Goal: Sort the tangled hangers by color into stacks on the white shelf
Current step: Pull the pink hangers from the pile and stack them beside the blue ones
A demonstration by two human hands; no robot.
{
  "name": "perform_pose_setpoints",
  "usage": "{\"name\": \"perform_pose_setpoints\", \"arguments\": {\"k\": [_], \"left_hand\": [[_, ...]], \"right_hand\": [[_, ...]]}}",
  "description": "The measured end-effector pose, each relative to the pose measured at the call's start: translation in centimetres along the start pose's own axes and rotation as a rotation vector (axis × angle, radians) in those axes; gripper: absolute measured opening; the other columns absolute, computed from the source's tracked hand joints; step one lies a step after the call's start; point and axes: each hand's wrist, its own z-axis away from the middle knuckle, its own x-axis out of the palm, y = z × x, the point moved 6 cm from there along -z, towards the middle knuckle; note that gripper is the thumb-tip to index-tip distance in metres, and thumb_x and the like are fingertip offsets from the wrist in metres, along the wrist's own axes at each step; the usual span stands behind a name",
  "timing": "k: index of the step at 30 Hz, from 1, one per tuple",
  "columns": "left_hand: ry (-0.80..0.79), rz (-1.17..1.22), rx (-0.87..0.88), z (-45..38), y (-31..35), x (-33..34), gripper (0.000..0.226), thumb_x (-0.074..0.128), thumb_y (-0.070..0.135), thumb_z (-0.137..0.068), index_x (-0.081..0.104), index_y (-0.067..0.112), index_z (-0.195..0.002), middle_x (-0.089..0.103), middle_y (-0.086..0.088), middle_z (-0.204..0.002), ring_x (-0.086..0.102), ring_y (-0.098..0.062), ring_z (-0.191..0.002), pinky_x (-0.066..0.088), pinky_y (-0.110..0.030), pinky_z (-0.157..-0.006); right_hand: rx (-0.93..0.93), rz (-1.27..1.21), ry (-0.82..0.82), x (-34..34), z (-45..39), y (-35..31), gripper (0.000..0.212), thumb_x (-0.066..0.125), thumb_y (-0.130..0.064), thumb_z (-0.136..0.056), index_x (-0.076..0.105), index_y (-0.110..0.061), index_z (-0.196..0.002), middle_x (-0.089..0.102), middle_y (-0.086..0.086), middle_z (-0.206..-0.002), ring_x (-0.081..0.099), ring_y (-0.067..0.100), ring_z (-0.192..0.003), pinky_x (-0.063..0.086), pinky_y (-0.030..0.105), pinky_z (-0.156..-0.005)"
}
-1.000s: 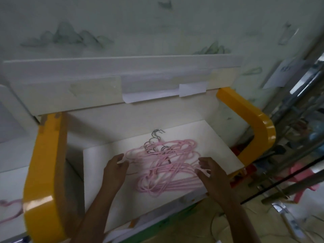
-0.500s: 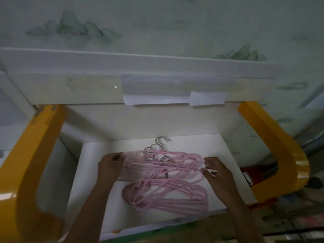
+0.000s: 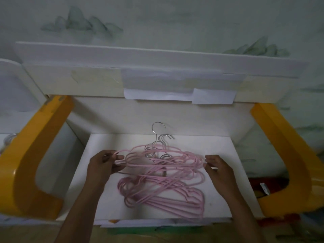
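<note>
While the pink hangers (image 3: 163, 172) lie on the white shelf (image 3: 98, 195), the left hand (image 3: 101, 165) pinches their left end. The right hand (image 3: 219, 171) pinches the right end.

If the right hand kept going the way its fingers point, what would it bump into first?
Probably the pink hangers. The right hand points left and slightly away, and its fingertips already touch the pile's right end. Past that sit the silver hooks, though depth is hard to judge.

Dim, soft, wide-angle edge distortion
</note>
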Motion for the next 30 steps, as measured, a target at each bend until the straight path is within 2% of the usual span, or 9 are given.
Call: {"name": "perform_pose_setpoints", "arguments": {"k": [3, 7, 12, 16, 21, 23, 26, 30], "left_hand": [[0.029, 0.044, 0.025, 0.6, -0.4, -0.7, 0.014, 0.051, -0.007, -0.095, 0.064, -0.003, -0.097, 0.070, -0.025, -0.088, 0.072, -0.032, -0.070, 0.061, -0.031, -0.062], [0.047, 0.078, 0.048, 1.0, -0.3, -0.7, 0.015, 0.050, -0.005, -0.096, 0.064, -0.002, -0.097, 0.070, -0.022, -0.086, 0.072, -0.027, -0.067, 0.060, -0.028, -0.061], [0.029, 0.097, 0.056, 0.9, 0.4, -0.2, 0.016, 0.048, -0.004, -0.097, 0.064, -0.002, -0.099, 0.072, -0.017, -0.084, 0.073, -0.026, -0.065, 0.060, -0.027, -0.061], [0.018, 0.068, 0.067, 0.3, 0.5, -0.4, 0.016, 0.049, -0.002, -0.097, 0.065, 0.000, -0.100, 0.072, -0.017, -0.088, 0.072, -0.027, -0.069, 0.061, -0.029, -0.065], [-0.003, 0.090, 0.066, -0.2, 1.2, -0.5, 0.016, 0.049, -0.003, -0.097, 0.064, 0.000, -0.100, 0.073, -0.015, -0.086, 0.072, -0.030, -0.068, 0.061, -0.031, -0.065], [-0.007, 0.095, 0.070, -0.4, 1.3, -1.0, 0.016, 0.049, -0.002, -0.097, 0.065, 0.001, -0.101, 0.073, -0.015, -0.086, 0.073, -0.031, -0.070, 0.061, -0.031, -0.065], [-0.018, 0.119, 0.069, -0.4, 1.4, -1.7, 0.016, 0.050, -0.002, -0.097, 0.065, 0.002, -0.099, 0.074, -0.012, -0.084, 0.072, -0.031, -0.071, 0.061, -0.031, -0.065], [-0.033, 0.148, 0.075, 0.0, 1.2, -2.5, 0.017, 0.049, -0.002, -0.097, 0.065, 0.003, -0.098, 0.074, -0.012, -0.084, 0.072, -0.030, -0.070, 0.061, -0.031, -0.066]], "right_hand": [[0.000, 0.063, -0.005, 0.7, -0.5, 0.8, 0.021, 0.066, -0.015, -0.091, 0.066, -0.017, -0.111, 0.067, -0.002, -0.108, 0.064, 0.011, -0.095, 0.044, 0.019, -0.077], [0.052, 0.124, -0.011, 1.4, -1.2, 1.3, 0.026, 0.068, -0.023, -0.090, 0.067, -0.013, -0.114, 0.069, 0.002, -0.106, 0.060, 0.011, -0.088, 0.041, 0.022, -0.077], [0.130, 0.149, 0.023, 1.3, -1.8, 0.7, 0.019, 0.073, -0.023, -0.086, 0.067, -0.015, -0.102, 0.073, 0.001, -0.090, 0.062, 0.014, -0.076, 0.038, 0.014, -0.059], [0.162, 0.138, 0.015, 1.0, -1.5, 0.1, 0.013, 0.072, -0.020, -0.085, 0.066, -0.019, -0.096, 0.065, -0.008, -0.076, 0.062, 0.014, -0.075, 0.041, 0.021, -0.062], [0.194, -0.001, 0.006, 0.8, -1.3, 0.0, 0.013, 0.070, -0.016, -0.083, 0.067, -0.026, -0.091, 0.070, -0.007, -0.084, 0.069, 0.018, -0.079, 0.055, 0.035, -0.076], [0.201, -0.083, 0.029, 0.8, -1.1, -0.1, 0.016, 0.068, -0.012, -0.084, 0.066, -0.026, -0.090, 0.070, 0.000, -0.087, 0.070, 0.021, -0.076, 0.056, 0.036, -0.071], [0.183, -0.216, 0.047, 1.0, -0.8, -0.6, 0.014, 0.062, -0.004, -0.088, 0.063, -0.018, -0.090, 0.068, 0.010, -0.088, 0.071, 0.023, -0.066, 0.057, 0.030, -0.061], [0.160, -0.386, -0.009, 1.4, 0.0, -0.6, 0.006, 0.063, -0.002, -0.091, 0.058, -0.005, -0.088, 0.069, 0.017, -0.084, 0.072, 0.034, -0.069, 0.060, 0.042, -0.066]]}}
